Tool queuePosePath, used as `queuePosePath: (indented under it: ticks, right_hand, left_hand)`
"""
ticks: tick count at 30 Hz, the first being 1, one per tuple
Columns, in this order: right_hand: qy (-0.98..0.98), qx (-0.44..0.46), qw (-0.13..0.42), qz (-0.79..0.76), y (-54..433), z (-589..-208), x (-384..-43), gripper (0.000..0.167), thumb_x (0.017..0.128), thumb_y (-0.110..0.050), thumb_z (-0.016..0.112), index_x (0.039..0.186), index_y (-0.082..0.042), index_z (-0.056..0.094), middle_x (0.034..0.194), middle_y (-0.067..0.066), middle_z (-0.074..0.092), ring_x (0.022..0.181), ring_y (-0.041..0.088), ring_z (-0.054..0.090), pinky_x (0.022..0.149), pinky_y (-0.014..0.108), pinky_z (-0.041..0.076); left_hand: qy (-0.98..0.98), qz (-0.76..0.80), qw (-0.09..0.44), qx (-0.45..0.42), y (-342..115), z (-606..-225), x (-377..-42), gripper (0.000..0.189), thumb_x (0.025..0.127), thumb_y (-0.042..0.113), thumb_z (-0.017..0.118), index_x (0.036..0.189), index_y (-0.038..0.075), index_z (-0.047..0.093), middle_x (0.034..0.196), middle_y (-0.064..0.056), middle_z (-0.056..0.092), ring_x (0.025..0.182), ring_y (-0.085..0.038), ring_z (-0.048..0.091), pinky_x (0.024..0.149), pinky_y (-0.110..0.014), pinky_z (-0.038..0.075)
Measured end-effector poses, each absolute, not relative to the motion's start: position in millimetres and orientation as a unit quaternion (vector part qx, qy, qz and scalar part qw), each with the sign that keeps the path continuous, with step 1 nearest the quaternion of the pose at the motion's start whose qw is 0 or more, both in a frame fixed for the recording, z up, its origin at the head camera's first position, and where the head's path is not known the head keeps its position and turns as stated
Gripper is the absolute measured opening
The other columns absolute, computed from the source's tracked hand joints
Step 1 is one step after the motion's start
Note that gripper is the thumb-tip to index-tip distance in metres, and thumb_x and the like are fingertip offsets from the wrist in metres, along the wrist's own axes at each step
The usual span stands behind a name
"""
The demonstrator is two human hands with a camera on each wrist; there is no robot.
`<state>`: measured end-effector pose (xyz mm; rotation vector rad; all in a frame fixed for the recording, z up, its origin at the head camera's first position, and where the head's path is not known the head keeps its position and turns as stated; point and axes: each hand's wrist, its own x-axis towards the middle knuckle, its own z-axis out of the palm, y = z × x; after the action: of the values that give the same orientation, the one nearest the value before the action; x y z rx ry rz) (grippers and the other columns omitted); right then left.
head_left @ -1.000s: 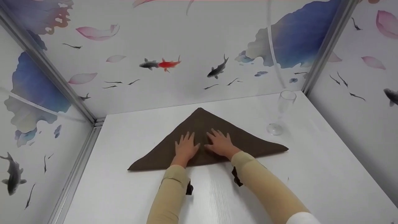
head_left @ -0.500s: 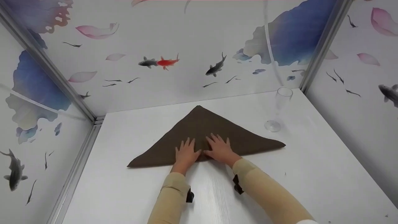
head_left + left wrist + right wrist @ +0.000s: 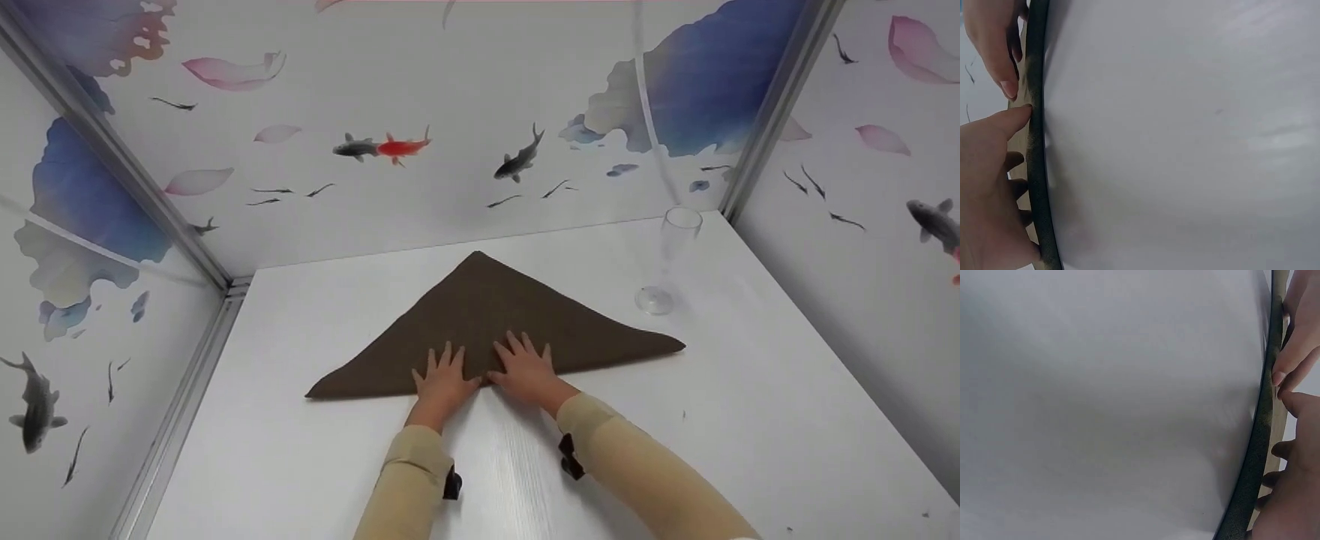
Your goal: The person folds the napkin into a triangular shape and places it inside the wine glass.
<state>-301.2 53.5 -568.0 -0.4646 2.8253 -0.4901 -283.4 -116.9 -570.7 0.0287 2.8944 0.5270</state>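
- The dark brown triangular fabric cloth lies mid-table, its point at the far side, its long edge near and its two other corners left and right.
- It looks light, soft and unbreakable; the matte weave should grip skin well, though the whole piece could skid or wrinkle under an uneven push.
- The wrist views show a smooth, rounded near edge, probably a fold; pinching there between thumb and fingers seems surest, taking all layers together. The thin side corners would suit a light pinch.
- The person's bare left hand and bare right hand rest on the cloth near the middle of that edge, fingers spread wide and fairly straight, thumbs pointing toward each other.
- Beyond the cloth, far right and apart from it, a clear stemmed glass stands upright on the white table; it looks fragile.
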Motion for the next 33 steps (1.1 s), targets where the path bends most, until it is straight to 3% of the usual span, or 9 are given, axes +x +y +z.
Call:
queuePosePath:
  ticks: [9, 18, 33]
  right_hand:
    - [0.969, -0.176, 0.115, -0.126, 57.1, -578.8, -295.6, 0.069, 0.099, -0.052, 0.047, 0.154, -0.015, 0.029, 0.161, 0.013, 0.014, 0.146, 0.037, 0.009, 0.107, 0.07, 0.007]
    - [0.97, -0.175, 0.106, -0.134, 63.0, -581.6, -295.8, 0.071, 0.099, -0.058, 0.041, 0.156, -0.019, 0.024, 0.162, 0.01, 0.009, 0.147, 0.035, 0.005, 0.107, 0.071, 0.002]
    - [0.975, -0.121, 0.108, -0.149, 89.7, -579.9, -292.5, 0.075, 0.098, -0.058, 0.042, 0.156, -0.016, 0.02, 0.162, 0.011, 0.005, 0.147, 0.036, 0.002, 0.103, 0.074, -0.002]
  left_hand:
    - [0.974, 0.187, 0.124, 0.041, -124.6, -575.6, -275.7, 0.074, 0.098, 0.049, 0.051, 0.156, 0.012, 0.022, 0.162, -0.013, 0.006, 0.146, -0.041, -0.001, 0.105, -0.072, 0.001]
    - [0.976, 0.175, 0.123, 0.043, -127.3, -587.3, -282.1, 0.077, 0.098, 0.054, 0.046, 0.157, 0.015, 0.016, 0.163, -0.01, 0.002, 0.146, -0.039, -0.007, 0.105, -0.072, -0.002]
    - [0.973, 0.186, 0.132, 0.035, -130.7, -603.2, -290.3, 0.08, 0.096, 0.057, 0.048, 0.158, 0.02, 0.013, 0.163, -0.006, -0.003, 0.146, -0.037, -0.01, 0.106, -0.07, -0.005]
